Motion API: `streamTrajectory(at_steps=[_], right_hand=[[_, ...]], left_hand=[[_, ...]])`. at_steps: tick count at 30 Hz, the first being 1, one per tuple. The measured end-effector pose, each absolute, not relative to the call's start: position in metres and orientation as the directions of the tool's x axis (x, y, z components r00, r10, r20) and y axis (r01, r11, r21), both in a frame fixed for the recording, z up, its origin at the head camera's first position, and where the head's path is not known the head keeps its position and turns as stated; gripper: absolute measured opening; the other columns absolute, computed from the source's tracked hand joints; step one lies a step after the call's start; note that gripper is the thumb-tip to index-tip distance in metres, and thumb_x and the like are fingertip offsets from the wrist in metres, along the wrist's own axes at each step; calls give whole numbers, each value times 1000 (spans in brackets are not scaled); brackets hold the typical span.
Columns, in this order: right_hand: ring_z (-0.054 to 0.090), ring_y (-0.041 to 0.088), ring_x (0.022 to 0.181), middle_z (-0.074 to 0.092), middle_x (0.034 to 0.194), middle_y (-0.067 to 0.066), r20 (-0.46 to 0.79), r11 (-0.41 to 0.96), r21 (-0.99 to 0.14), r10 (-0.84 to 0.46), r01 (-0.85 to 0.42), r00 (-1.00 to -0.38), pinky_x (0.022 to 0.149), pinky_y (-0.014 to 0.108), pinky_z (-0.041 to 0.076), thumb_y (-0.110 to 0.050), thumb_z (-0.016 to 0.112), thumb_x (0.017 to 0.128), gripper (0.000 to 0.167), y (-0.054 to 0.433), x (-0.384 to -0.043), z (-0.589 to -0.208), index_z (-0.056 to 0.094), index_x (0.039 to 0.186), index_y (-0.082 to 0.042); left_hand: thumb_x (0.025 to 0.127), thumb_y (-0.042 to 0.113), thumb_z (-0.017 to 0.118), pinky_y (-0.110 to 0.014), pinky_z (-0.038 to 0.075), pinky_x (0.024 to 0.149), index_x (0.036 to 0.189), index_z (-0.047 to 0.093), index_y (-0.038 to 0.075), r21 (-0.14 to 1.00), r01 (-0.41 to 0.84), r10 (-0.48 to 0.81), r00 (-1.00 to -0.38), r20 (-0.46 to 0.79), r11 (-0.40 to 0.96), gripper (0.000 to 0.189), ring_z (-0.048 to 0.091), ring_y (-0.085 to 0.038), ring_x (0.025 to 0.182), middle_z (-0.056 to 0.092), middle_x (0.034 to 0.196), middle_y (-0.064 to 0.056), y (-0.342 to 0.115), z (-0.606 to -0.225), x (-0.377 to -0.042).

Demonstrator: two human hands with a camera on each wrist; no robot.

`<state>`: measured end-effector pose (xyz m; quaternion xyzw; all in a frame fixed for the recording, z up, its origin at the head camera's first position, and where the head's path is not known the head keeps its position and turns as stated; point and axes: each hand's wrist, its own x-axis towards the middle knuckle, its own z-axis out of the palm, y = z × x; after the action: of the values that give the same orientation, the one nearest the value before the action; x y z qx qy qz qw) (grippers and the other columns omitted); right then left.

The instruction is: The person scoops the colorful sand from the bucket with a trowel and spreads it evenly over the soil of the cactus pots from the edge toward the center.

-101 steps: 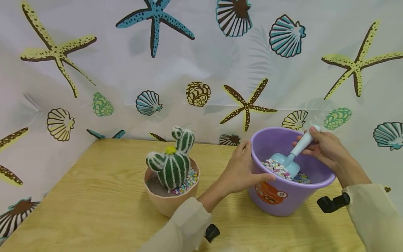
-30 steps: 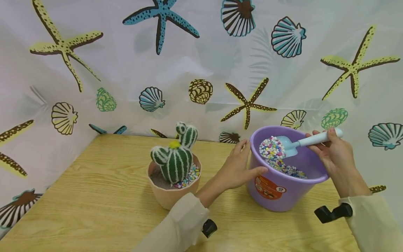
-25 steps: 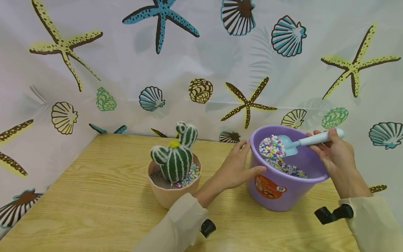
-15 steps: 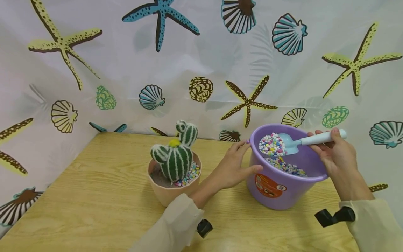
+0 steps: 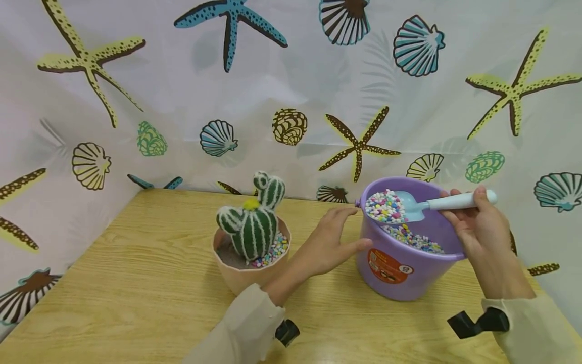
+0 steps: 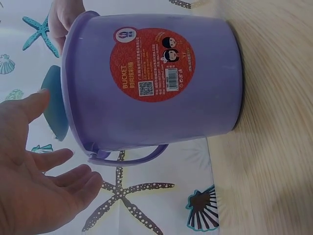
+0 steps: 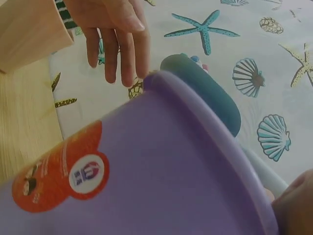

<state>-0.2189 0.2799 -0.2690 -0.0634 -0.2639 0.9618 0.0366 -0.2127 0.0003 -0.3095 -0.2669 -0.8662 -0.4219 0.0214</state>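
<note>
My right hand (image 5: pixel 486 227) grips the white handle of a light blue scoop (image 5: pixel 413 206). Small multicoloured pebbles (image 5: pixel 385 206) are heaped in its blade, which is level with the rim of a purple bucket (image 5: pixel 386 283), at the left side of the opening. More pebbles (image 5: pixel 411 238) lie inside the bucket. My left hand (image 5: pixel 325 247) is just left of the bucket, fingers loosely extended and holding nothing; the left wrist view shows its fingers (image 6: pixel 58 159) apart from the bucket wall. Behind my left forearm stands a peach pot (image 5: pixel 227 273) with a knitted cactus (image 5: pixel 252 230).
The pot has grey soil (image 5: pixel 229 255) on its left and coloured pebbles (image 5: pixel 275 250) on its right. Both containers stand on a wooden table (image 5: pixel 136 283). A white cloth (image 5: pixel 254 91) with starfish and shells hangs behind. The bucket's handle (image 6: pixel 142 156) hangs down its side.
The scoop came up out of the bucket's pebbles, loaded, and has shifted slightly left to the rim. My left hand let go of the bucket rim and drew back left.
</note>
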Motion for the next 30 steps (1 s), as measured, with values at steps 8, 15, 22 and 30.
streamTrajectory(at_steps=[8, 15, 22, 30], right_hand=[[66, 39, 93, 50, 112, 19, -83, -871, -491, 71, -21, -994, 109, 43, 21, -26, 44, 98, 43, 271, -213, -272, 24, 136, -32], [66, 40, 91, 51, 110, 21, -61, -875, -484, 59, -22, -996, 107, 45, 23, -27, 43, 98, 32, 263, -207, -274, 29, 128, -28], [65, 39, 94, 47, 115, 17, -44, -883, -470, 29, -5, -999, 107, 46, 22, -27, 43, 98, 48, 254, -199, -274, 18, 139, -32], [66, 42, 91, 45, 110, 19, -12, -895, -445, 6, 0, -1000, 99, 50, 28, -23, 44, 99, 34, 241, -193, -277, 28, 129, -29]], left_hand=[[90, 36, 64, -50, 33, 110, 143, 38, 3, 707, 502, 424, -852, 307, 498, 67, 37, -35, 135, 39, 144, -19, -12, -308, -208], [90, 34, 64, -48, 34, 110, 142, 39, 4, 705, 496, 397, -860, 320, 507, 65, 37, -32, 136, 41, 143, -17, -22, -307, -201], [90, 33, 65, -48, 36, 108, 140, 41, 4, 693, 503, 376, -860, 344, 517, 63, 40, -32, 133, 44, 141, -17, -30, -301, -193], [89, 34, 67, -48, 38, 107, 140, 41, 4, 707, 485, 343, -872, 348, 515, 65, 41, -30, 133, 43, 142, -17, -41, -297, -184]])
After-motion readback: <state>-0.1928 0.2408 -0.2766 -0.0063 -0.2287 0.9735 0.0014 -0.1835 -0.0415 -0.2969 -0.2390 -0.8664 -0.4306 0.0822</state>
